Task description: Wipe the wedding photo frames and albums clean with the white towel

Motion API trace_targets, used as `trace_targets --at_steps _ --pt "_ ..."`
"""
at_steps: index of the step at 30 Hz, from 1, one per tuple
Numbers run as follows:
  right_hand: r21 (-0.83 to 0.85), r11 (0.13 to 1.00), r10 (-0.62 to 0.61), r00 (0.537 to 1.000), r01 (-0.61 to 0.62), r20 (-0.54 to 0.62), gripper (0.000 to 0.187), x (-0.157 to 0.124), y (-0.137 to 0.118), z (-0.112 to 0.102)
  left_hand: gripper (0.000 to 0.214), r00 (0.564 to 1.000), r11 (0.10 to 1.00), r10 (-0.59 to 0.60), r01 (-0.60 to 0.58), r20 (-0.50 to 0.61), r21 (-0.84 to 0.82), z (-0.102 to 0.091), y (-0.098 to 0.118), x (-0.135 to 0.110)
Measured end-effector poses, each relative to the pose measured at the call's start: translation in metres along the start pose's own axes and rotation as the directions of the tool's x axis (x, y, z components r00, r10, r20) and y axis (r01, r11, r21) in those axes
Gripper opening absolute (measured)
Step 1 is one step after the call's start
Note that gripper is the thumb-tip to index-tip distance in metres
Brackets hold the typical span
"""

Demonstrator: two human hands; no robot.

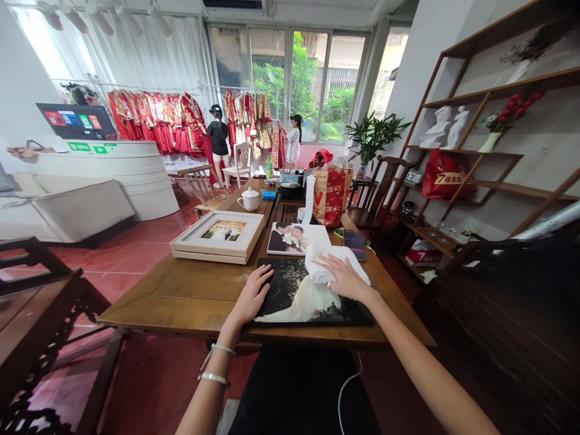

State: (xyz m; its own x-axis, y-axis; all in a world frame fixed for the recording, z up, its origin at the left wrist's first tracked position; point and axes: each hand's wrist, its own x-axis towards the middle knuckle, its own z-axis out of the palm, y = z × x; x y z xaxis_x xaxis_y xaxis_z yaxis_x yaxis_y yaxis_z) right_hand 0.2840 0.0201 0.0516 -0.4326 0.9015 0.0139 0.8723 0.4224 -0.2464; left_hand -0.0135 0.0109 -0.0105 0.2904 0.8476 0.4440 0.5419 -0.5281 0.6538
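Observation:
A dark photo panel (276,302) with a figure in a white gown lies flat at the table's near edge. My left hand (254,294) rests on its left edge, fingers stretched out and holding nothing. On the panel's upper right part lies a bunched white towel (353,261). My right hand (347,277) presses down on that towel and grips it, with the fingers spread over its top. The towel and hand hide part of the panel's upper right. Just behind it lies a wedding photo album (290,238) showing a couple.
Stacked pale picture frames (217,249) lie on the wooden table (181,302) to the left. Behind stand a lidded white cup (249,199) and a red paper bag (330,196). A phone (354,244) lies right of the album. Two people stand by red garments (158,124) at the back.

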Motion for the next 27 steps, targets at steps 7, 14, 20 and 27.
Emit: trace_targets --at_steps 7,14,20,27 --pt "0.015 1.000 -0.008 1.000 0.008 -0.005 0.072 0.021 0.016 -0.004 0.038 1.000 1.000 -0.003 0.003 0.011 0.003 0.000 0.001 0.001" --pt "0.001 1.000 -0.020 1.000 0.020 -0.022 0.086 -0.045 0.004 0.008 0.038 1.000 1.000 -0.003 0.003 0.005 0.003 0.001 -0.001 0.001" --pt "-0.006 0.999 -0.048 0.998 0.047 -0.044 0.095 -0.115 -0.029 0.024 0.037 1.000 1.000 -0.010 0.010 0.001 0.004 0.001 0.001 0.001" --pt "0.007 0.996 -0.087 0.996 0.087 0.000 0.095 -0.095 -0.021 0.012 0.038 1.000 1.000 -0.004 0.004 0.010 0.004 0.000 0.001 0.001"
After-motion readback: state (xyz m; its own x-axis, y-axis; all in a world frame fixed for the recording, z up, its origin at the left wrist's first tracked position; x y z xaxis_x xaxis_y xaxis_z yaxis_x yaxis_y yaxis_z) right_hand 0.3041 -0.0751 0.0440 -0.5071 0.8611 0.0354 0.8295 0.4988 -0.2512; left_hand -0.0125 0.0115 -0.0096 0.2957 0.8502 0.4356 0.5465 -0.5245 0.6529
